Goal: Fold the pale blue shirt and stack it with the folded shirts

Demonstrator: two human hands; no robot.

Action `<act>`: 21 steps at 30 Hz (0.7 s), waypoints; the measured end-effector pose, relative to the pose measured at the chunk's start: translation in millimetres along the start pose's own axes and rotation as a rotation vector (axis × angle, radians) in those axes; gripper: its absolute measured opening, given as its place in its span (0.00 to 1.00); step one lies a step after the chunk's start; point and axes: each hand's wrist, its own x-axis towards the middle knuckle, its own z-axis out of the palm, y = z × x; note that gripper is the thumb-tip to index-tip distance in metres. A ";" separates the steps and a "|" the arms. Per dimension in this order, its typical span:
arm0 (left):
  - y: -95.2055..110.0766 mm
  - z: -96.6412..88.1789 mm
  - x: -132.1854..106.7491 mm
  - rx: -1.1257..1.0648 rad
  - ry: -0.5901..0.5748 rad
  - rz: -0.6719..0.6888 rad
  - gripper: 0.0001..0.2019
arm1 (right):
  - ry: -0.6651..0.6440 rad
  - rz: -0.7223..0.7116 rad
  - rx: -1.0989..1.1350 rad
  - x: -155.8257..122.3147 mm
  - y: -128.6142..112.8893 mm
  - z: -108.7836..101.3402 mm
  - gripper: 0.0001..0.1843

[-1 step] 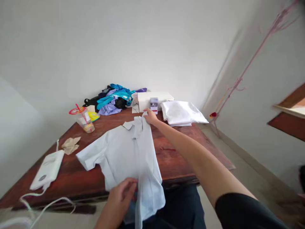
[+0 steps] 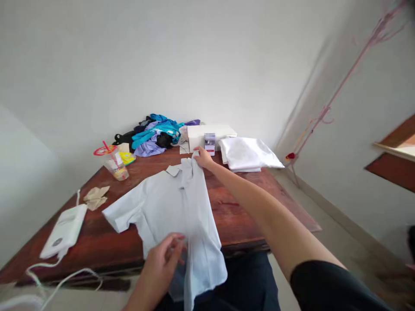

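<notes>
A white short-sleeved shirt (image 2: 164, 203) with a collar lies front up on the table, its lower part hanging over the near edge. At the far end, my right hand (image 2: 203, 158) is closed on the shirt near the shoulder beside the collar. My left hand (image 2: 165, 259) is over the lower front, left of the button strip. Its fingers are loosely curled and apart, with nothing visibly held. The shirt's sleeve on the right is folded in or hidden from view.
On the wooden table (image 2: 236, 216) are folded white cloth (image 2: 248, 153), a white box (image 2: 196, 138), a small printed box (image 2: 209, 144), piled clothes (image 2: 155, 134), a plastic cup (image 2: 116, 164), a crumpled napkin (image 2: 96, 198) and a white power bank (image 2: 66, 229) with cables. A pink stand (image 2: 327, 108) leans at right.
My left hand has moved slightly up and left, its fingers coming off the shirt's front edge. The shirt has shifted a little; my right hand keeps its hold, moving slightly left.
</notes>
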 end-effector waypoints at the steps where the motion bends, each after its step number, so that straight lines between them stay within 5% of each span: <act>1: 10.4 -4.6 13.1 -0.007 0.055 0.048 0.22 | -0.012 -0.005 0.003 4.5 -3.5 4.1 0.23; 6: 43.8 -21.2 120.8 0.002 0.326 0.310 0.20 | -0.035 -0.006 0.029 16.9 -11.8 19.8 0.20; 9: 44.4 -32.0 202.9 0.049 0.515 0.168 0.28 | -0.037 0.013 0.051 20.9 -12.4 22.3 0.19; 12: 33.5 -44.4 262.2 0.029 0.516 0.060 0.33 | -0.054 0.054 0.081 23.5 -14.1 22.5 0.20; 17: 10.8 -58.9 295.4 0.015 0.488 -0.022 0.40 | -0.168 0.196 0.166 -4.3 -13.3 17.3 0.26; 21: 10.3 -65.0 304.8 -0.011 0.448 -0.015 0.41 | -0.399 0.324 0.331 -78.5 -4.9 -2.2 0.39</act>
